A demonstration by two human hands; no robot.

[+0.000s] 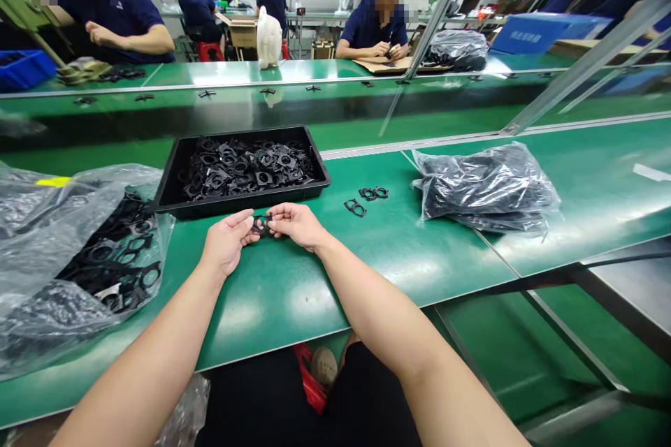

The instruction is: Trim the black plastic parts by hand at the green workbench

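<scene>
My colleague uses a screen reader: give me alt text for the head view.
A person's left hand and right hand hold a small black part over a green bench. Beyond is a black tray of similar parts, with a clear bag of parts to its left and loose parts and another bag to its right. Co-workers are farther back.

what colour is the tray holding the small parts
The tray is black, best seen in the head view.

One black part (pixel 256 221) is held above the worktop (pixel 293 286). Near the far edge stands one tray (pixel 246 207), its heaped parts (pixel 246 164) uncountable. One open bag (pixel 47 230) lies leftmost; rightward, two clusters of loose parts (pixel 355 207) and at least one filled bag (pixel 487 181).
</scene>
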